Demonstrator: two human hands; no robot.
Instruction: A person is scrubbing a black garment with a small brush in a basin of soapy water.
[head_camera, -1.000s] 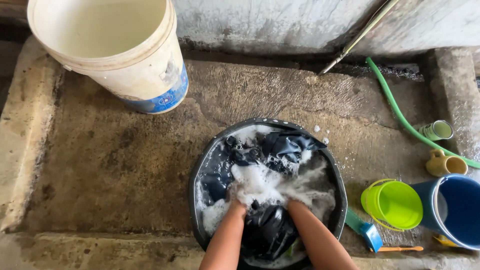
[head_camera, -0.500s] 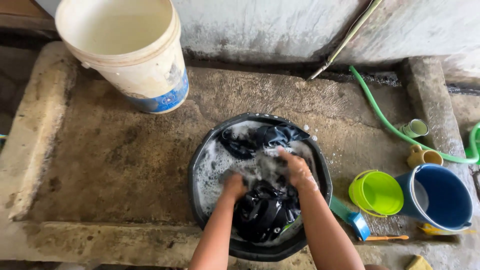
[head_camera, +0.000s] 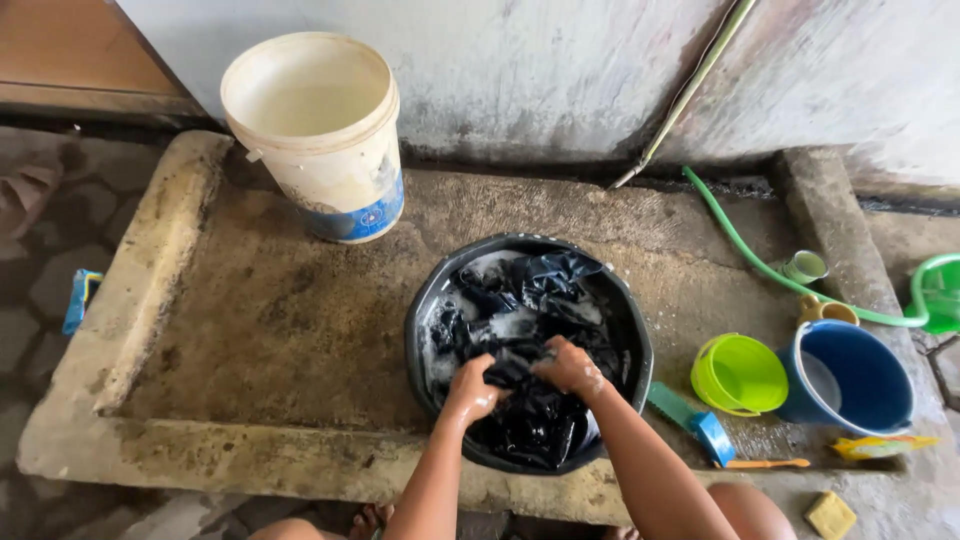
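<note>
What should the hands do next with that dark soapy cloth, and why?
Probably rub the bunched part between the fists. The left hand and right hand both grip the dark cloth close together over the black basin, and suds lie on the cloth beside them.

- Left hand (head_camera: 472, 387) and right hand (head_camera: 567, 364): both closed on the dark wet garment (head_camera: 530, 340), close together.
- Garment: lies in soapy water inside the black basin (head_camera: 418, 320).
- Basin: rests on the concrete wash slab (head_camera: 260, 310).
- White bucket (head_camera: 325, 135): upright, at the wall.
- Green pail (head_camera: 738, 374) and blue bucket (head_camera: 846, 378): right of the basin, touching.
</note>
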